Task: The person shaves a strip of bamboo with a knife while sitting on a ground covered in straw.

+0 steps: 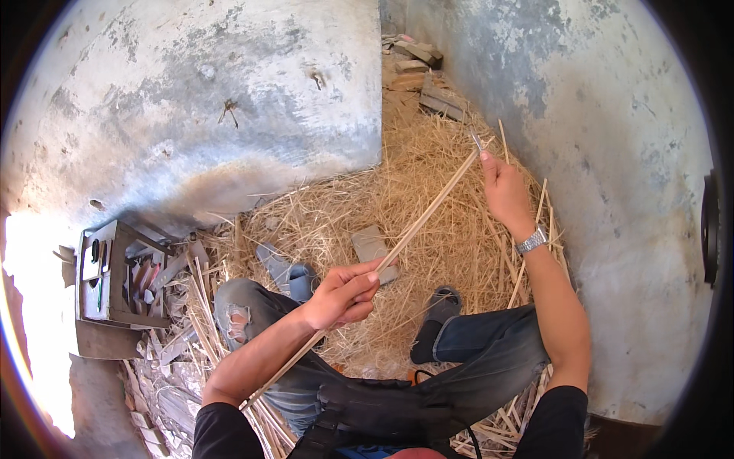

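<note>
The left hand point(342, 297) pinches a long, thin, pale strip point(428, 214) between its thumb and fingers. The strip slants across the front of the person, from the left forearm up to the right hand point(506, 191). The right hand is curled up and grips a small shiny blade point(475, 139) by its hidden end, right at the strip's tip. Under the strip, a flat block point(370, 245) lies on the straw point(417, 172).

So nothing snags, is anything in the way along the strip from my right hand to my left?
Nothing visible: the strip runs unobstructed from your right hand to your left hand. Straw and a block lie beneath.
</note>
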A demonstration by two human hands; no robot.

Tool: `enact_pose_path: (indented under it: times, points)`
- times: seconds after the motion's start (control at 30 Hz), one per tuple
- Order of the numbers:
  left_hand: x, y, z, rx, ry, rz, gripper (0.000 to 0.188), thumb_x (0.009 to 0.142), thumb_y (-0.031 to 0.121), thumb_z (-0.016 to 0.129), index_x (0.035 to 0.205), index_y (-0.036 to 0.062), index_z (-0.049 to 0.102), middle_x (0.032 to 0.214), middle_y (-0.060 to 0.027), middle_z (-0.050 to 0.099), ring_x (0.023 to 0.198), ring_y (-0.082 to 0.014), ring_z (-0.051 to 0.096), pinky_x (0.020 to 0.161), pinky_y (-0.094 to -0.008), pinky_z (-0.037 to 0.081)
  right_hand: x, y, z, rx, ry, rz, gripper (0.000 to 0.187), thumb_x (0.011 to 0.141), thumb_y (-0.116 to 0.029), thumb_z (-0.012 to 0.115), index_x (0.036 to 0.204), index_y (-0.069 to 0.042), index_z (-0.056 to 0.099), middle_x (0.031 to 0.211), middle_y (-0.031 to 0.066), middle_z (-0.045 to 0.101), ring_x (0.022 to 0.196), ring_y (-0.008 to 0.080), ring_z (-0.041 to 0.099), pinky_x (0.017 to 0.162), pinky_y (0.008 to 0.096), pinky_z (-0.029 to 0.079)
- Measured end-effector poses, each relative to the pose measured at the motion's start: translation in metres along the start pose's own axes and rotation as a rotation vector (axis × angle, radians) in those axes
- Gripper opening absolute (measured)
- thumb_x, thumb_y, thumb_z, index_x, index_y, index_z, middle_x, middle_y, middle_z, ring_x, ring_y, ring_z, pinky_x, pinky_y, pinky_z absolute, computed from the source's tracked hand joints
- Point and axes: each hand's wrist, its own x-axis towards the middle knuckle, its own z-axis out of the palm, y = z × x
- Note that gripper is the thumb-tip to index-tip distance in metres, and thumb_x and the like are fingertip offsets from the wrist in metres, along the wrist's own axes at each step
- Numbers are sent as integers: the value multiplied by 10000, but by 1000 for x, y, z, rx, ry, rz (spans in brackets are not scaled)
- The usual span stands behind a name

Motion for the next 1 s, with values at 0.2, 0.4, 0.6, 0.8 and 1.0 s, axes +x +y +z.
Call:
enact_pose_path:
  times: [0.2,0.4,0.6,0.8,1.0]
  points:
    - [1,5,-4,-115,55,-8,466,1105,206,397,1542,44,371,722,46,315,439,-19,271,407,-189,234,-39,-39,13,133,-285,-141,546,1059,-461,458,806,-13,641,543,162,507,479,295,509,497,425,402]
    - [-3,5,-9,-207,54,-44,463,1102,198,401,1531,30,364,703,48,313,417,-15,261,389,-194,231,-75,-78,17,49,-494,-245,506,1039,-429,495,813,-6,653,591,231,566,499,376,570,500,464,432]
    - [-12,1,-8,-105,-1,-62,467,1106,203,396,1555,75,370,707,46,303,436,-26,269,398,-200,236,19,51,4,-29,-48,173,644,1064,-507,411,701,-4,584,543,141,480,483,285,426,530,415,373]
    - [-10,1,-9,-139,-18,-56,474,1109,212,386,1563,79,360,709,43,297,451,-32,280,420,-199,247,25,101,-2,254,69,397,643,1048,-563,429,696,-40,558,533,-11,343,465,127,315,481,336,301]
    - [-1,5,0,-137,-11,-58,493,1097,213,406,1548,23,349,694,28,307,439,-30,255,403,-200,241,4,19,-13,963,-73,379,487,1037,-529,499,949,-65,616,562,-79,323,425,27,264,386,205,193]
